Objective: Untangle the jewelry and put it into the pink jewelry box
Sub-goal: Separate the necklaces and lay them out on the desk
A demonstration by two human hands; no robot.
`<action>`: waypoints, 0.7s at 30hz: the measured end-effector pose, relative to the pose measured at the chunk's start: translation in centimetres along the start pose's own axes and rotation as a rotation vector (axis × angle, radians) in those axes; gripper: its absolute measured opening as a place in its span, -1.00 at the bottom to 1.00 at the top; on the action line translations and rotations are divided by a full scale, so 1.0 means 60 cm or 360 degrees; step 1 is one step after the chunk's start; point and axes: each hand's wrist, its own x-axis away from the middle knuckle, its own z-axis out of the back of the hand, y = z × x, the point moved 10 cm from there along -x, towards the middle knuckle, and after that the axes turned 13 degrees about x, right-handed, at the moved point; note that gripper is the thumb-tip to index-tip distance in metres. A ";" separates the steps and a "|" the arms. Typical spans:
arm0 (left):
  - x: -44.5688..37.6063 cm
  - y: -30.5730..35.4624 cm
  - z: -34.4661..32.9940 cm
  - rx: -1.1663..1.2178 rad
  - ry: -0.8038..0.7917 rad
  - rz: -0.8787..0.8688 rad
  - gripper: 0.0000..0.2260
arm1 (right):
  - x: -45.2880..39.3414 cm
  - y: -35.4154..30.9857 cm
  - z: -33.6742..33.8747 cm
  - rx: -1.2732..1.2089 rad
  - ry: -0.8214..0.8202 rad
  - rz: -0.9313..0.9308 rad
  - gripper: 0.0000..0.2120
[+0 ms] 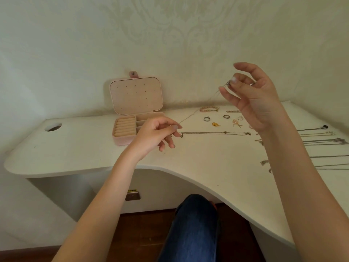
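Observation:
The pink jewelry box (124, 137) stands open on the white desk, its lid upright against the wall. A thin chain (190, 115) stretches taut between my hands. My left hand (158, 134) pinches its lower end just right of the box. Raised above the desk, my right hand (251, 97) pinches the upper end near a small pendant. A dark necklace (215, 133) lies straight on the desk under the chain.
Rings (207, 118), a pink bracelet (208, 109), a gold charm (215, 124) and small earrings lie behind the necklace. Several chains (324, 141) are laid out at the right edge. A round cable hole (53, 127) sits at the desk's left. My knee is under the curved front edge.

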 end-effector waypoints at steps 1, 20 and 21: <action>0.000 -0.004 0.003 0.0013 0.0014 0.0015 -0.89 | 0.002 0.000 0.007 0.0012 0.0014 -0.0002 -0.74; 0.007 -0.030 0.027 -0.0205 0.0075 0.0104 -0.93 | 0.053 0.084 0.133 0.1449 0.0177 -0.0386 -0.78; 0.004 -0.032 0.025 -0.0232 0.0059 0.0111 -0.93 | 0.054 0.089 0.133 0.1508 0.0176 -0.0395 -0.78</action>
